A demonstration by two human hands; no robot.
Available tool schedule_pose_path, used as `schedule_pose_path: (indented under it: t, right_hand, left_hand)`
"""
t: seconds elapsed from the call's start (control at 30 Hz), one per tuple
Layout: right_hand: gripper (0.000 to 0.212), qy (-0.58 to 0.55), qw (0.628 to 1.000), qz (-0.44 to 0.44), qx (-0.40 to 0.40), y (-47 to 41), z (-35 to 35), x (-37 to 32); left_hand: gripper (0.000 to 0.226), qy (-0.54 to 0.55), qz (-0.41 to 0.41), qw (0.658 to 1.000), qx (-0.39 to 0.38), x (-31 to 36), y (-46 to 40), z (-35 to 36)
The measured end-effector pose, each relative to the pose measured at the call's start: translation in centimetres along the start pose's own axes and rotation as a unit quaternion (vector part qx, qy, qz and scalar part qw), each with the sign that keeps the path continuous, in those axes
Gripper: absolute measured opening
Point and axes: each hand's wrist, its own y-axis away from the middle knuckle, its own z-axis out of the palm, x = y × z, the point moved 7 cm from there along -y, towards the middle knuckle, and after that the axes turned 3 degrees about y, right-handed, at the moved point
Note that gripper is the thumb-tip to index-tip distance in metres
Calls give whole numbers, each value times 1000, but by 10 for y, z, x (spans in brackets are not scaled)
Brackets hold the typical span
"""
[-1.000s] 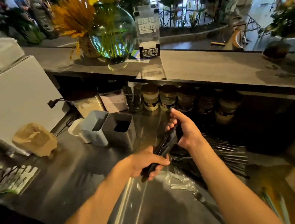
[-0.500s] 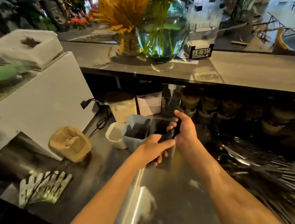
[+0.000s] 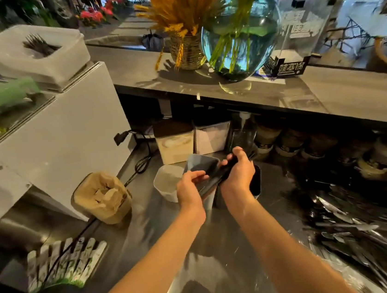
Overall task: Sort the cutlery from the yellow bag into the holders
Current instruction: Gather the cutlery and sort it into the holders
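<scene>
Holding a dark bundle of cutlery (image 3: 224, 170) between them, both hands hover over the holders at the back of the steel tabletop (image 3: 136, 244). The right hand (image 3: 237, 173) has its fingers curled round the upper part of the bundle; the left hand (image 3: 190, 189) pinches the lower end between thumb and fingers. The bundle lies tilted across the mouth of the blue-grey holder (image 3: 198, 162), which stands between the white holder (image 3: 167, 181) on its left and the black holder (image 3: 256, 180) on its right, each just beside it. A loose heap of cutlery (image 3: 366, 230), blurred, covers the tabletop at the right. A brown paper bag (image 3: 102, 197) stands left of the holders, and a small white picket fence (image 3: 66, 264) lies nearer the viewer.
</scene>
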Motion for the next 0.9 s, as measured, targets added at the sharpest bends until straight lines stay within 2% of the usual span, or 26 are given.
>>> schedule_pose_path:
  t: [0.13, 0.27, 0.33, 0.43, 0.57, 0.73, 0.8, 0.9]
  right_hand:
    - [13, 46, 997, -54, -8, -12, 16, -10]
    - [17, 97, 970, -211, -64, -19, 46, -40]
    - [15, 132, 958, -237, -90, -30, 54, -35]
    - [14, 189, 951, -220, -108, -47, 51, -11]
    - [10, 280, 933, -167, -151, -56, 37, 23]
    - [5, 373, 896, -134, -201, -65, 26, 42]
    - [7, 386, 887, -147, -206, -64, 27, 38]
    - [17, 349, 901, -148, -209, -64, 28, 30]
  left_hand:
    - [37, -115, 49, 991, -53, 17, -21, 1]
    - [37, -101, 81, 991, -12, 34, -49, -17]
    - [33, -105, 98, 990, 10, 38, -63, -23]
    - [31, -103, 122, 987, 20, 43, -74, -22]
    - [31, -104, 140, 985, -6, 44, -76, -13]
    - [28, -100, 145, 984, -24, 39, -84, -16]
    - [28, -99, 153, 983, -25, 40, -84, -15]
    - [29, -102, 159, 982, -30, 41, -81, -11]
